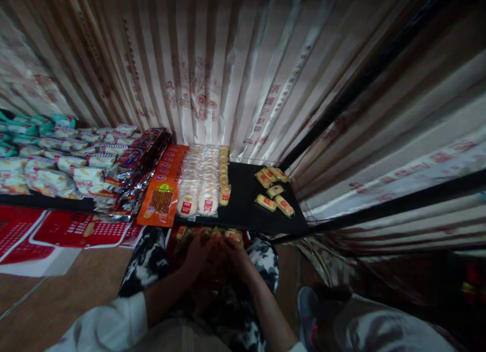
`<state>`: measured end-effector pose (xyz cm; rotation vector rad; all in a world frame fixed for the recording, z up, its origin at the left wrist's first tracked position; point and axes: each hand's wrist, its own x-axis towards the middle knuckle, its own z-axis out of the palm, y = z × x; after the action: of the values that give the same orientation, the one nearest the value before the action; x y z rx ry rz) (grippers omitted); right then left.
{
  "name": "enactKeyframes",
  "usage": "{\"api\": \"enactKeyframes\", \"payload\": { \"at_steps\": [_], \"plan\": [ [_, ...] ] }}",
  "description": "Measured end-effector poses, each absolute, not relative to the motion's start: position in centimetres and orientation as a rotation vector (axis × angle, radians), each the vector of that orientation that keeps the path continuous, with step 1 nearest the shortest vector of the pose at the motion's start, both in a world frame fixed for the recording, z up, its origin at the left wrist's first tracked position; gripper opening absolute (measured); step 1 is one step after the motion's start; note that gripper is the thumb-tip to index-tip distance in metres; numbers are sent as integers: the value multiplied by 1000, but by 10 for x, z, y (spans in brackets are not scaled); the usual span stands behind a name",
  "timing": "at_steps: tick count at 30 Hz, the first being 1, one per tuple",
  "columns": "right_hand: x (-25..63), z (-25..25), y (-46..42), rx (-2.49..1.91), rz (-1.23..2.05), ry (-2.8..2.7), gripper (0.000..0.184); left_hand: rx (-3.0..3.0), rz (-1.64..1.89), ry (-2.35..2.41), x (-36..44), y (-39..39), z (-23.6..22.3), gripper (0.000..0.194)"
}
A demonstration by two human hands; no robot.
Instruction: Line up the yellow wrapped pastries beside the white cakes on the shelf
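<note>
Below the shelf's front edge, between my knees, is a red container [172,239] filled with yellowish wrapped snacks [233,234]. My left hand [198,251] reaches into it from the left, its bent fingers closed at the packets in the middle. From the right comes my right hand [236,255], its fingers curled in close to the left hand's, around what looks like a wrapped snack. Dim light and blur hide the fingertips. On the black shelf [243,190] ahead, several similar yellow wrapped snacks [266,203] lie loose at the right end.
Rows of round white wrapped crackers [208,190] stand left of centre, beside an orange snack bag [161,192]. Dark red packets [138,160] and white packets [89,177] continue leftward. A curtain [250,74] hangs behind; another person's shoe [307,311] is at lower right.
</note>
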<state>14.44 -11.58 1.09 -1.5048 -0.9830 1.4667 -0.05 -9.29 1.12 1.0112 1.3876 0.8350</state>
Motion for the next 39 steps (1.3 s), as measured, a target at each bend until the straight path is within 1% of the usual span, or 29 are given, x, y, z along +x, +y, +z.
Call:
{"api": "enactKeyframes", "payload": {
  "at_steps": [2, 6, 8, 10, 15, 18, 22, 27, 33, 39],
  "plan": [
    [151, 27, -115, -1430, 1482, -927, 47, 1053, 812, 1346, 6, -85, 27, 50],
    [159, 47, -114, -1332, 1471, -893, 47, 1170, 806, 1195, 18, -74, 50, 28],
    [162, 48, -112, -1299, 1460, -915, 47, 1172, 809, 1174, 24, -69, 55, 25],
    [165, 46, -110, -1310, 1398, -995, 45, 1160, 809, 1194, 30, -65, 57, 28],
    [174, 38, -98, -1621, 895, -1263, 36, 1281, 807, 1278, 41, -54, 58, 34],
    [178, 38, -88, -1658, 738, -1326, 33, 1382, 816, 1343, 48, -46, 62, 36],
    [180, 37, -69, -1661, 685, -1273, 35, 1405, 874, 1447, 61, -35, 64, 42],
    [179, 25, -45, -1690, 667, -1189, 38, 1355, 1050, 1385, 72, -33, 52, 42],
    [175, 9, -25, -1734, 652, -1221, 38, 1395, 1024, 1380, 74, -43, 37, 44],
    [172, 9, -15, -1778, 595, -1304, 42, 1391, 1042, 1294, 73, -45, 25, 41]
  ]
}}
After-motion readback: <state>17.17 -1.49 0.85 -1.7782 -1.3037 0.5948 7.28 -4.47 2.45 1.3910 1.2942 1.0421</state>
